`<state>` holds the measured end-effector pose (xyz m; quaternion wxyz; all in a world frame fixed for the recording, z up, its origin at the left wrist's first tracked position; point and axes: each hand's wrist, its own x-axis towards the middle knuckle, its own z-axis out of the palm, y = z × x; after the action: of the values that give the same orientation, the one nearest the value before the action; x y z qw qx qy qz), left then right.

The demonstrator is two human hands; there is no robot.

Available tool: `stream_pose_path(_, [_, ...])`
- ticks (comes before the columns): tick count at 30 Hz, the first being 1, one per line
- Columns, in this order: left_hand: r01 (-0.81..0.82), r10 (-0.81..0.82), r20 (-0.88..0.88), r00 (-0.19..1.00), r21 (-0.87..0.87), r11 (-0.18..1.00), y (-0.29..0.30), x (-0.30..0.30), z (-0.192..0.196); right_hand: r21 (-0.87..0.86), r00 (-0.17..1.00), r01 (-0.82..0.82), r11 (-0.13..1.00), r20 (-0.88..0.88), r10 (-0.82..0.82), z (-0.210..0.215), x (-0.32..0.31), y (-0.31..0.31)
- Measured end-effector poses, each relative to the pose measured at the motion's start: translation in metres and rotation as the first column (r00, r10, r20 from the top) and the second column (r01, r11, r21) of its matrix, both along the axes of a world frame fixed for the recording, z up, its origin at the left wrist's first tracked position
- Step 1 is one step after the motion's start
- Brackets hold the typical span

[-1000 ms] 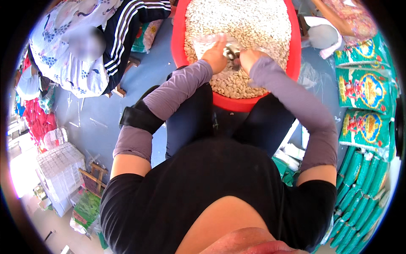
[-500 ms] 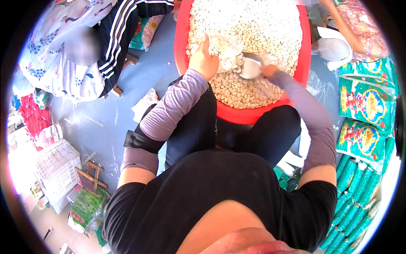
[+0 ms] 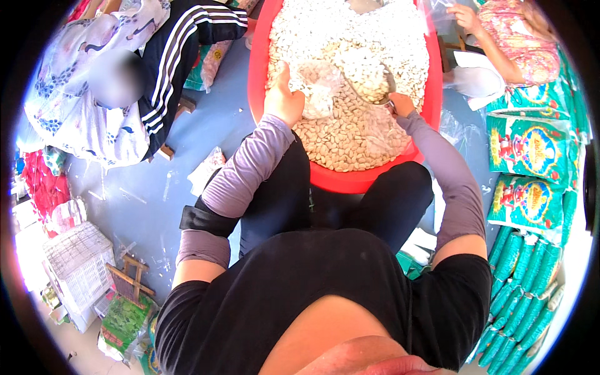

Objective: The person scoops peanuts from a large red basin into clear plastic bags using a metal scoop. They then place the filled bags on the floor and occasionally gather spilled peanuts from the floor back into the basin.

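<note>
A big red tub (image 3: 257, 81) in front of my knees is full of pale oval nuts or beans (image 3: 350, 147); their exact kind is unclear. My left hand (image 3: 285, 105) is closed at the edge of a clear plastic bag (image 3: 320, 94), its thumb pointing up. That bag lies over the heap and has some of the pale pieces in or under it. In my right hand (image 3: 402, 105) is the handle of a metal scoop (image 3: 392, 81), heaped with pale pieces, just right of the bag. Another clear plastic bag (image 3: 386, 132) rests on the heap nearer me.
On the right, a co-worker's hand (image 3: 467, 20) holds clear plastic by the tub's rim. A co-worker's striped dark sleeve (image 3: 181, 50) reaches in from the left. Green printed packages (image 3: 528, 147) are stacked at the right; a white crate (image 3: 78, 262) stands at lower left.
The scoop, which looked mostly bare inside, is now heaped with pale pieces. My right hand has turned with it. My left hand stays at the bag, and the whole view has shifted slightly.
</note>
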<state>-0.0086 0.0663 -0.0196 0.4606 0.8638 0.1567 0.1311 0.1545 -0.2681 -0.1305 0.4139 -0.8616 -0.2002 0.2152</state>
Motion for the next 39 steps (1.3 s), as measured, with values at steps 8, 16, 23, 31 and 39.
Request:
stream_pose_path(8, [0.242,-0.236,-0.158,0.959,0.015,0.970,-0.014,-0.002,0.016,-0.034,0.863,0.161,0.986,-0.480,-0.158,0.151,-0.009,0.001])
stream_pose_path(16, [0.289,-0.289,-0.008,0.957,0.109,0.951,-0.008,0.001,-0.012,-0.373,0.910,-0.346,0.861,-0.356,0.212,0.214,-0.041,0.121])
stream_pose_path(23, [0.137,-0.171,0.022,0.985,-0.703,0.698,0.019,-0.004,0.006,-0.668,0.796,-0.098,0.738,0.392,0.461,0.258,-0.109,0.137])
stream_pose_path(31, [0.357,0.202,0.457,0.866,-0.849,0.390,0.047,-0.079,0.103,-0.185,0.922,0.374,0.909,-0.028,-0.385,0.193,-0.071,-0.001])
stream_pose_path(39, [0.051,0.491,0.311,0.814,-0.880,0.473,0.097,-0.105,0.067,-0.396,0.987,-0.150,0.906,-0.001,0.163,0.005,-0.050,-0.066])
